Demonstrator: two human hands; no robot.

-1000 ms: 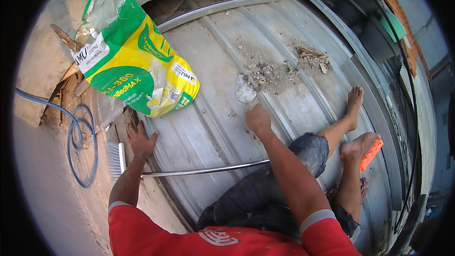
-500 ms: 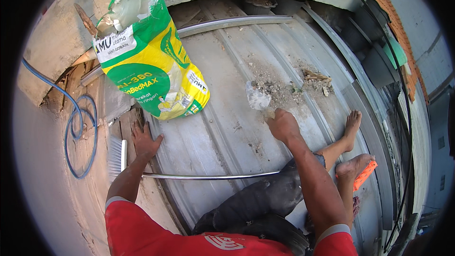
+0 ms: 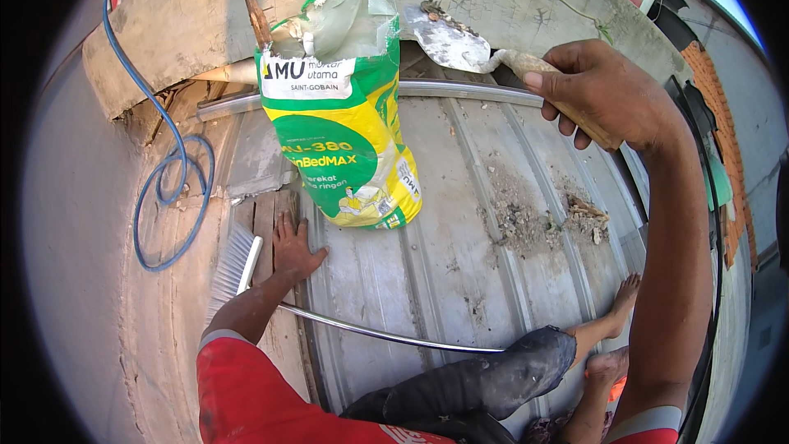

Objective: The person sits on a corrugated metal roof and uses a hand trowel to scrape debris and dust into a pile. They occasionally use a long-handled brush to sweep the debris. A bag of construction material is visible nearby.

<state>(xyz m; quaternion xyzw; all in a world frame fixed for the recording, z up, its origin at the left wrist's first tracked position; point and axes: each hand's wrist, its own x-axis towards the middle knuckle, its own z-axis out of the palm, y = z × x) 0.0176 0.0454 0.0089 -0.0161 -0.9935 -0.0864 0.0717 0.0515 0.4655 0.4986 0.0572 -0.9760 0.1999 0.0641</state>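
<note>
My right hand is raised at the upper right, its fingers closed round the pale wooden handle of a trowel. Some dark debris lies on the trowel's whitish blade, near the bag's open top. My left hand presses flat with fingers spread on the boards at the edge of the metal sheeting. Just beyond it stands a green and yellow mortar bag, torn open at the top. Beside my left forearm lies a broom with pale bristles and a shiny metal pole.
Grey rubble is scattered on the ribbed metal sheeting. A blue hose coils at the left. A cracked concrete ledge curves along the far side, with a wood splinter jutting up by the bag. My legs rest at the lower right.
My right hand has lifted the trowel from the rubble up to the far ledge beside the bag, now with debris on its blade. My left hand stays planted. The view has shifted.
</note>
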